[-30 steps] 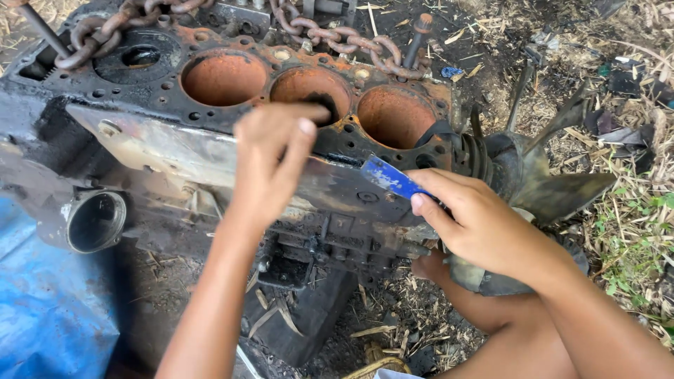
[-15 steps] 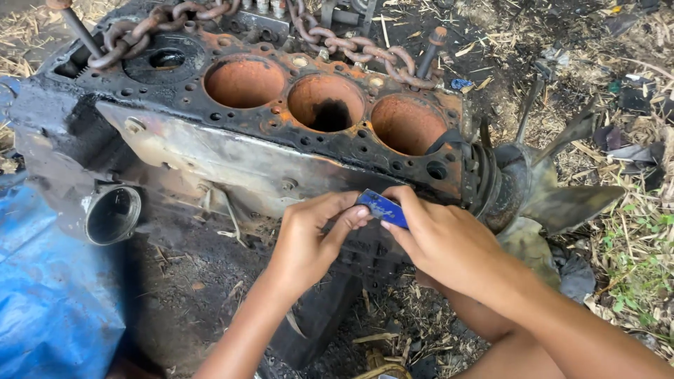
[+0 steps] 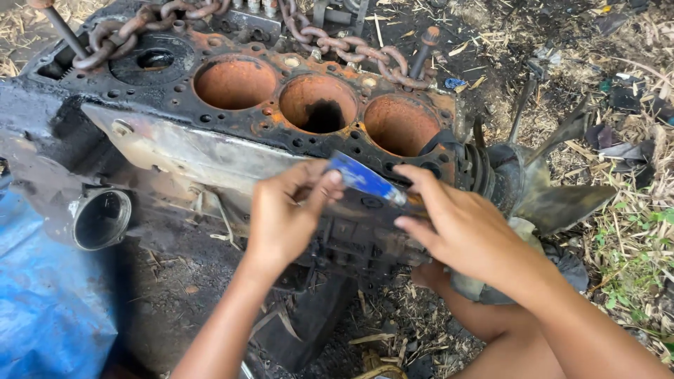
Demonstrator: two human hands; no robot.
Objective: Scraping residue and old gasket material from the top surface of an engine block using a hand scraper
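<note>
A rusty engine block (image 3: 175,144) with three open orange cylinder bores lies on the ground in front of me. In front of its near side both hands hold a small blue tube (image 3: 365,179). My left hand (image 3: 288,217) pinches the tube's left end between thumb and fingers. My right hand (image 3: 460,228) grips its right end. The middle bore (image 3: 319,105) has a dark patch at its bottom.
A rusty chain (image 3: 337,43) lies across the top of the block. A fan with grey blades (image 3: 554,189) sits at the block's right end. A round pipe opening (image 3: 102,219) sticks out at the left, above a blue tarp (image 3: 49,309). Dry straw and debris cover the ground.
My left hand left the top of the block and came down to the blue tube. Both hands now hold it together, nearer the camera.
</note>
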